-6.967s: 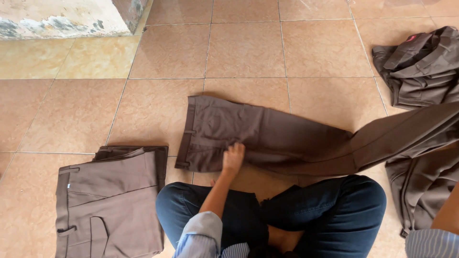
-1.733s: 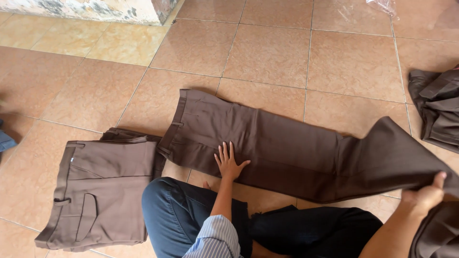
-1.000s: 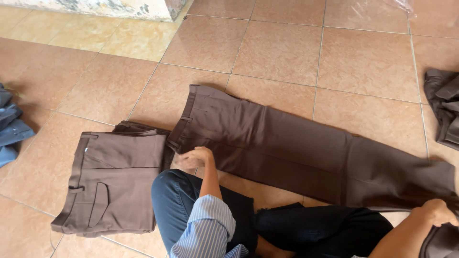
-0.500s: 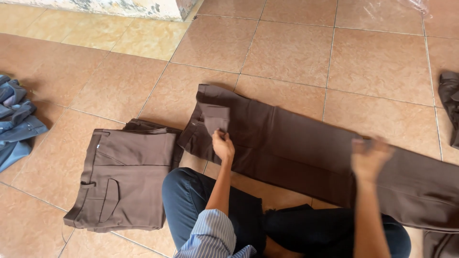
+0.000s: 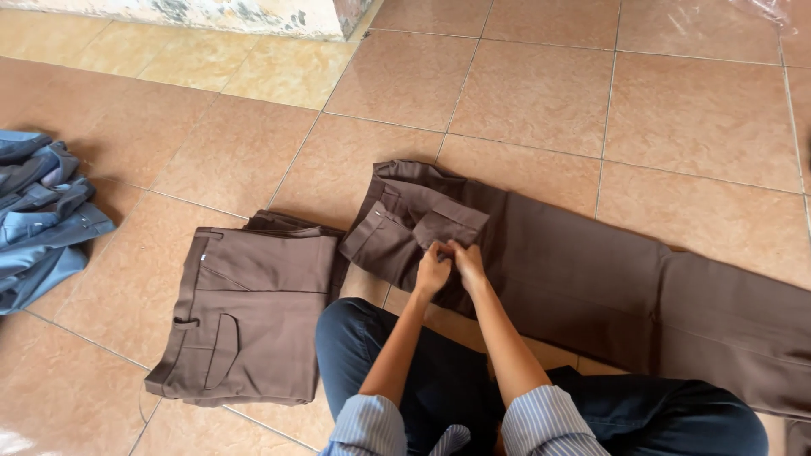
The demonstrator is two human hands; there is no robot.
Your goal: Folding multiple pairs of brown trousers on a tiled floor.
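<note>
- Head view: a pair of dark brown trousers (image 5: 591, 287) is seen spread flat on the tiled floor (image 5: 524, 84), with the waistband nearest the person's knees and the legs stretched away to the right of it.
- The left hand (image 5: 432, 272) and the right hand (image 5: 470, 263) are brought together, touching each other, at the waist end of the trousers; both are pinched on the cloth just below a turned-back flap (image 5: 448, 226), though exactly which fold or fastening is gripped cannot be told.
- A folded stack of lighter brown trousers (image 5: 249, 317) is laid just left of the spread trousers, its edge close beside their waistband.
- A heap of blue garments (image 5: 42, 211) is seen well to the left of the spread trousers, beyond the folded stack.
- The person's legs in dark blue jeans (image 5: 405, 371) are crossed just below the waistband, touching its near edge.
- The cloth is judged soft, light and limp, not fragile; it would sag and crease if lifted by one point.
- A firmer hold is judged to be offered by the stiffer waistband, taken at both sides, or by the leg hems.
</note>
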